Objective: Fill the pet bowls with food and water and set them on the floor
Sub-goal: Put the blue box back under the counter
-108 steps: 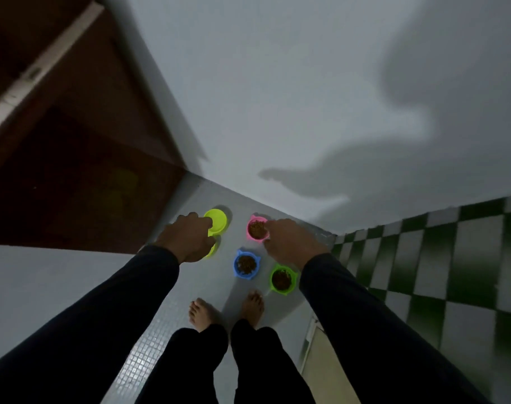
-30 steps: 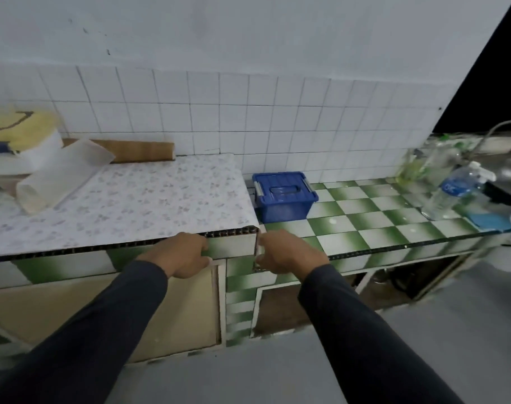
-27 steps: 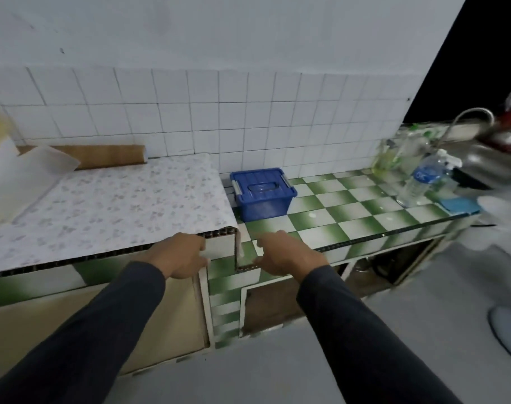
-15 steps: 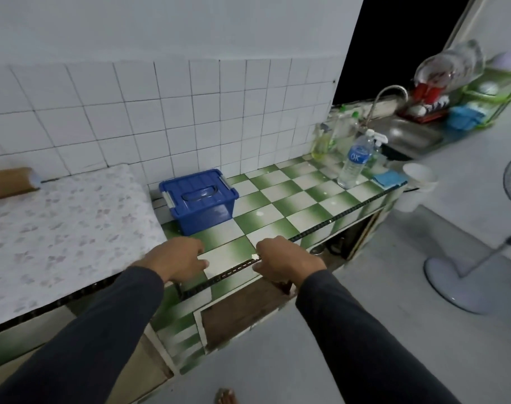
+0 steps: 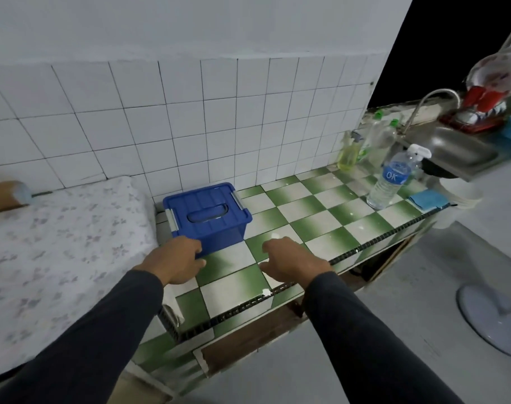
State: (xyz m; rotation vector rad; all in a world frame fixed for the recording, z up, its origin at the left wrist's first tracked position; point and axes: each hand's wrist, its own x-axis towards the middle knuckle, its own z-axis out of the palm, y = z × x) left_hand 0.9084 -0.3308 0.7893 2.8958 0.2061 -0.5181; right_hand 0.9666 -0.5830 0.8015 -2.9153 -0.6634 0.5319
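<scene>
Blue lidded box [image 5: 207, 215] at 12 o'clock, latched; left hand [image 5: 177, 262], right hand [image 5: 292, 262] loosely curled, nothing held.

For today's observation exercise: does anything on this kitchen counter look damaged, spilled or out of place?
Mostly tidy. White specks dot the green-checked counter, and a chip shows at its front edging. The blue box sits closed and square.

Fan base [image 5: 493, 313] cut off at right edge; blue box [image 5: 207, 214] front corner behind left hand [image 5: 175, 262].
</scene>
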